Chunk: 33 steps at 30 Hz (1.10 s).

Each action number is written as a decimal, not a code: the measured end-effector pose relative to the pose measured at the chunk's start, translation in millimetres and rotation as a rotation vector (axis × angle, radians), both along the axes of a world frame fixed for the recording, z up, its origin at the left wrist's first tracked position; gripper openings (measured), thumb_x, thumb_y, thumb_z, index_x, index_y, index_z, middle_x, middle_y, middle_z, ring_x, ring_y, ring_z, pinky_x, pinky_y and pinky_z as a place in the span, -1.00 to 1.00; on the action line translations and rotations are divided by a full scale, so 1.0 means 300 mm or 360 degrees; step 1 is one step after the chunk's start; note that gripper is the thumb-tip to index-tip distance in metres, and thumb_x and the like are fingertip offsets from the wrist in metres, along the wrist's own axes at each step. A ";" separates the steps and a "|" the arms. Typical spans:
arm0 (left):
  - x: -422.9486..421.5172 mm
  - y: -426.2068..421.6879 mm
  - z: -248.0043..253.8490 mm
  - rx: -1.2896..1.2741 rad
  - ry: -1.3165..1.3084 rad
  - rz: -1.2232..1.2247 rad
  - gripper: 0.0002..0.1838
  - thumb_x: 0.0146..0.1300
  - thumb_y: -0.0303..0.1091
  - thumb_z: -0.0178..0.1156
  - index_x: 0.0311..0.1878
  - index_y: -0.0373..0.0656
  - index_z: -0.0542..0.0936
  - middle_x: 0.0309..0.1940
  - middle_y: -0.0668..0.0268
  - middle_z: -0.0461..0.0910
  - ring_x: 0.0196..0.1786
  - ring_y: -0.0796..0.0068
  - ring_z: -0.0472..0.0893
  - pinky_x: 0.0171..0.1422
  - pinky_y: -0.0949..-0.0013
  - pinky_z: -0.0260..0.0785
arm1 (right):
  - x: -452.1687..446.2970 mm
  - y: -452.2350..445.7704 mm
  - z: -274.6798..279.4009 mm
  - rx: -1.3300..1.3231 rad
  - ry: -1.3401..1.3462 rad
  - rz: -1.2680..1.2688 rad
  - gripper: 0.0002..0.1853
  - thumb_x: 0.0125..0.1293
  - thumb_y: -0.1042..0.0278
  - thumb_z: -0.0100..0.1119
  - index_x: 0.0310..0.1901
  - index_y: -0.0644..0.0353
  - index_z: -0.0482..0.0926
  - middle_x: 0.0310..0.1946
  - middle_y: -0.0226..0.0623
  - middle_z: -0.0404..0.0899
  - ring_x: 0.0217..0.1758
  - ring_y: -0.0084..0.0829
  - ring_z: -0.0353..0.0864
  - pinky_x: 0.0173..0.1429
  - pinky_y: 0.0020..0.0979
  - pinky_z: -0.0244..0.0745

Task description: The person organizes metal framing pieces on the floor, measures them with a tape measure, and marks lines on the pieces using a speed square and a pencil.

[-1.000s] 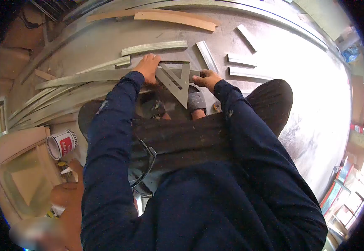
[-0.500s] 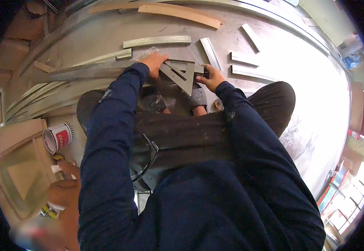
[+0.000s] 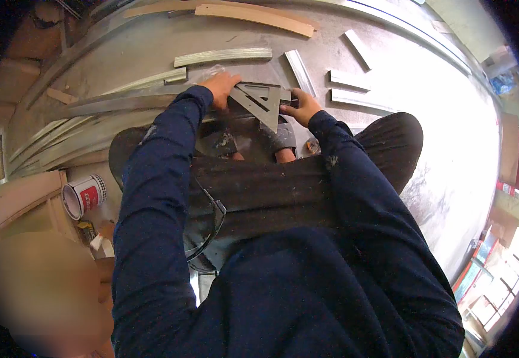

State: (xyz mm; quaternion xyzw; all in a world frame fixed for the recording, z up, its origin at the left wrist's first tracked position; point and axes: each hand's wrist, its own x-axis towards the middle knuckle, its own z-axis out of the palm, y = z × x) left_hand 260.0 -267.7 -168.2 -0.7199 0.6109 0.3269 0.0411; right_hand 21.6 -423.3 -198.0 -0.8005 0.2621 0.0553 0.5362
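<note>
A grey triangular speed square (image 3: pixel 272 112) lies across a long metal profile (image 3: pixel 122 106), above my feet. My left hand (image 3: pixel 219 89) is closed around the profile at the square's left corner, its fingertips by the square's top edge. At the other side my right hand (image 3: pixel 305 110) pinches the square's right edge, close to the short end of the profile (image 3: pixel 286 95) that sticks out there. Part of the profile is hidden under the square and behind my left hand and sleeve.
Several cut metal pieces (image 3: pixel 223 57) lie on the floor ahead, with a brown strip (image 3: pixel 253 18) farther off. Long profiles (image 3: pixel 62 134) stretch out at left. A white and red bucket (image 3: pixel 86 197) stands at left, near another person (image 3: pixel 50 292). An orange object (image 3: pixel 312 145) sits by my foot.
The other person at lower left has leaned farther into view, covering part of the framed panel. My hands stay on the square and profile, with the square turned slightly.
</note>
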 end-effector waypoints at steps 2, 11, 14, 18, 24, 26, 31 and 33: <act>0.004 -0.001 -0.013 0.0017 0.0016 -0.0008 0.07 -0.43 -0.40 0.49 0.30 -0.17 0.18 0.21 -0.22 0.25 0.30 -0.18 0.23 0.38 0.08 0.15 | 0.003 0.002 0.011 -0.0024 0.0010 0.0002 -0.48 0.13 0.35 0.32 0.08 0.38 0.39 -0.11 -0.09 0.59 -0.05 -0.34 0.62 0.06 -0.38 0.49; 0.005 0.022 -0.039 -0.0305 -0.0040 -0.0050 -0.10 -0.41 -0.39 0.53 0.12 -0.16 0.30 -0.06 -0.10 0.44 0.09 -0.14 0.41 0.13 0.05 0.34 | -0.002 -0.002 -0.013 -0.0089 -0.0057 -0.0001 -0.44 0.11 0.28 0.36 0.09 0.37 0.39 -0.10 -0.08 0.58 -0.05 -0.35 0.61 0.06 -0.37 0.49; 0.006 0.021 -0.039 -0.0331 -0.0038 -0.0050 -0.12 -0.43 -0.39 0.53 0.10 -0.16 0.32 -0.05 -0.10 0.44 0.08 -0.13 0.41 0.12 0.05 0.35 | -0.004 0.002 -0.013 -0.0071 -0.0107 -0.0034 -0.42 0.06 0.17 0.37 0.04 0.34 0.43 -0.16 -0.06 0.59 -0.08 -0.29 0.61 0.04 -0.35 0.48; 0.010 0.011 -0.051 -0.0290 -0.0066 -0.0101 -0.14 -0.45 -0.34 0.54 0.05 -0.16 0.34 -0.07 -0.09 0.45 0.06 -0.13 0.43 0.11 0.05 0.35 | -0.003 -0.028 -0.054 0.0161 -0.0075 -0.0108 -0.40 0.00 0.08 0.37 0.02 0.30 0.48 -0.18 -0.05 0.61 -0.10 -0.27 0.61 0.02 -0.35 0.47; 0.002 0.019 -0.037 -0.0253 -0.0069 -0.0067 -0.20 -0.46 -0.37 0.50 0.01 -0.17 0.36 -0.10 -0.06 0.47 0.02 -0.14 0.45 0.07 0.03 0.37 | 0.045 -0.043 0.159 -0.0377 -0.0113 -0.0457 -0.70 0.12 0.30 0.14 -0.10 0.17 0.59 -0.37 -0.12 0.65 -0.25 -0.22 0.66 -0.08 -0.32 0.53; -0.002 0.018 -0.028 -0.0349 -0.0087 -0.0102 -0.22 -0.44 -0.43 0.46 0.01 -0.17 0.35 -0.11 -0.06 0.47 0.00 -0.17 0.46 0.04 0.02 0.38 | 0.052 -0.023 0.207 -0.0362 -0.0011 -0.0390 -0.75 0.15 0.36 0.08 -0.13 0.14 0.60 -0.36 -0.08 0.64 -0.23 -0.16 0.65 -0.09 -0.29 0.53; -0.004 0.020 -0.031 -0.0295 -0.0050 -0.0023 -0.17 -0.47 -0.37 0.51 0.02 -0.17 0.34 -0.10 -0.10 0.46 0.02 -0.17 0.45 0.06 0.03 0.38 | 0.074 0.025 0.182 -0.0901 0.0068 -0.0066 -0.82 0.18 0.39 0.02 -0.23 0.16 0.59 -0.29 0.01 0.61 -0.17 0.01 0.59 -0.05 -0.12 0.49; 0.000 0.025 -0.048 -0.0352 -0.0046 -0.0035 -0.17 -0.48 -0.37 0.52 0.02 -0.17 0.34 -0.10 -0.11 0.46 0.02 -0.18 0.45 0.07 0.03 0.38 | 0.093 0.025 0.195 -0.0900 0.0160 -0.0031 -0.81 0.19 0.37 0.01 -0.22 0.18 0.59 -0.28 -0.05 0.62 -0.15 -0.02 0.59 -0.02 -0.13 0.49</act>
